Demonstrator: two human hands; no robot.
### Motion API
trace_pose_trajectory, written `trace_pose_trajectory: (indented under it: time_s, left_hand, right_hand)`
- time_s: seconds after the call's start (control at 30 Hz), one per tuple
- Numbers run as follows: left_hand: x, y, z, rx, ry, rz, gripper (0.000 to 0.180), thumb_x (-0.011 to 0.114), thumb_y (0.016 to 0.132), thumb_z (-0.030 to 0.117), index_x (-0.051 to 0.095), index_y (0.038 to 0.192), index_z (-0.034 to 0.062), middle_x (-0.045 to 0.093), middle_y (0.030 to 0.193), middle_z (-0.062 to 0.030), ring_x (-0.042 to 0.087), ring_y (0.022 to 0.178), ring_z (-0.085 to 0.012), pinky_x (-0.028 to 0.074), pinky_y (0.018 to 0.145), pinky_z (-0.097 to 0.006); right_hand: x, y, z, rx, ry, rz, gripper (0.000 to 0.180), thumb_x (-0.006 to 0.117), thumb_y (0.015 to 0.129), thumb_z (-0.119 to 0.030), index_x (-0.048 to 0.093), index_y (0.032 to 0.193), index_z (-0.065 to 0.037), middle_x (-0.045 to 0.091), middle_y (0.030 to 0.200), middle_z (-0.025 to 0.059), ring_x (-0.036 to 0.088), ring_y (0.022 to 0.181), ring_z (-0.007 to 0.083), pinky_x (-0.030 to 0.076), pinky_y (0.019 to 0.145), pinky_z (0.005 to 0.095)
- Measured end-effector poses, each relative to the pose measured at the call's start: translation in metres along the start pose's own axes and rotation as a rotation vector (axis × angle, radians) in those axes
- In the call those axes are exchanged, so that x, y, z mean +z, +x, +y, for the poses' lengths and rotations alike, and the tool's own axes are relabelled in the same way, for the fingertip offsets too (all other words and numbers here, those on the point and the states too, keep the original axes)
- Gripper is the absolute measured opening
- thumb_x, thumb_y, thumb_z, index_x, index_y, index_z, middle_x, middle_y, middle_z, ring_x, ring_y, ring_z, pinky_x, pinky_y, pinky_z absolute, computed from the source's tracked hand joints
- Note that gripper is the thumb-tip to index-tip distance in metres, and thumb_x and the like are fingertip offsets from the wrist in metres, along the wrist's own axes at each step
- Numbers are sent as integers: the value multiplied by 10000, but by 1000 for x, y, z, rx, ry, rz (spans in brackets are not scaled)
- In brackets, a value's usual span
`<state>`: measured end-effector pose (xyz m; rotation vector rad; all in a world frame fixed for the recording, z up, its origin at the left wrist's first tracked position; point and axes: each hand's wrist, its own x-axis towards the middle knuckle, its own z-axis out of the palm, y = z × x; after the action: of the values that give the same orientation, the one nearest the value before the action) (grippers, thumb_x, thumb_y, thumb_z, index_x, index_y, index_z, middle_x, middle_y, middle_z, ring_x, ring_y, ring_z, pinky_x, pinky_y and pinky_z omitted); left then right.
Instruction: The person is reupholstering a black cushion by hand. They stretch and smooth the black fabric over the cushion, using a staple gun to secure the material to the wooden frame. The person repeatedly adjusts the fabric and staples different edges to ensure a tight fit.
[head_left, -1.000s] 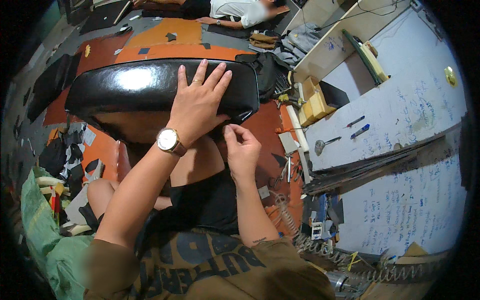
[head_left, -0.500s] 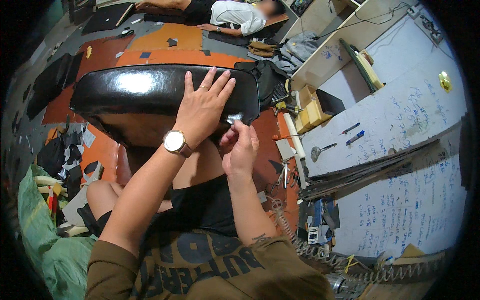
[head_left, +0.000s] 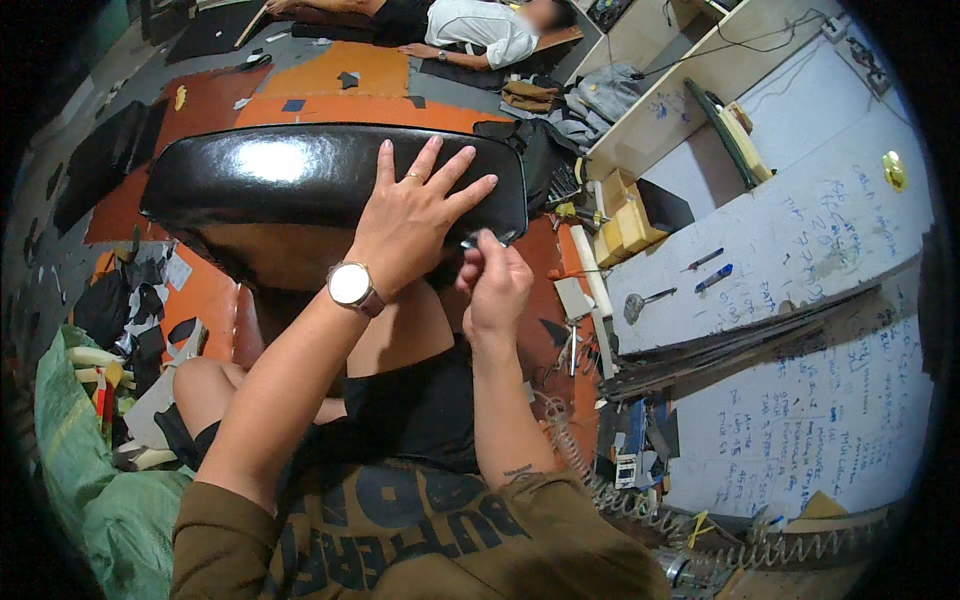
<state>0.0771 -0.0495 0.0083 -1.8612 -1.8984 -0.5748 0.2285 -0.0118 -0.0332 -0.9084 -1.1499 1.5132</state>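
A glossy black padded cushion (head_left: 320,185), upholstered in a leather-like cover, stands tilted in front of me near my knees. My left hand (head_left: 408,222), with a watch on its wrist and a ring, lies on the cover with fingers spread, pressing toward its right end. Just below the cushion's right corner, my right hand (head_left: 497,287) has its thumb and fingers pinched together at the lower edge. A tiny shiny bit shows by those fingertips; its kind cannot be made out. The cushion's brownish underside faces me and is partly hidden by my left forearm.
At the far side a person in a white shirt (head_left: 482,32) lies on the floor. To the right are a yellow box (head_left: 627,235), a blue marker (head_left: 714,277) on a written-on white panel, and a coiled hose (head_left: 640,510). A green sack (head_left: 130,520) sits at left.
My right hand has shifted slightly right, still pinched at the cushion's edge. My left hand's fingers have spread wider on the cover. The cushion's right end has moved slightly right.
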Motion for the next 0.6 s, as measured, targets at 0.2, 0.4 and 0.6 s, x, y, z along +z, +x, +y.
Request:
trace_pose_trajectory:
  time_s: [0.2, 0.4, 0.6]
  left_hand:
    - [1, -2, -2, 21, -14, 15, 866, 839, 815, 184, 509, 1603, 328, 445, 1718, -2, 413, 1588, -290, 299, 1251, -719]
    - [0, -3, -4, 15, -7, 17, 646, 700, 946, 146, 578, 1558, 313, 496, 1685, -17, 467, 1553, -292, 295, 1242, -727]
    - [0, 0, -1, 18, -8, 32, 567, 656, 995, 198, 588, 1545, 317, 502, 1680, -21, 463, 1555, -291, 291, 1241, -728]
  right_hand:
    - [-4, 5, -9, -112, -114, -109, 332, 589, 1077, -227, 708, 876, 9, 687, 733, 48, 637, 623, 155, 528, 584, 313]
    - [8, -13, -19, 31, 10, -42, 335, 601, 1101, -303, 733, 1024, -5, 733, 856, 80, 660, 674, 146, 573, 654, 345]
    - [13, -14, -14, 318, 362, -3, 304, 690, 1081, -373, 705, 1135, -75, 729, 933, 39, 658, 735, 138, 556, 654, 301]
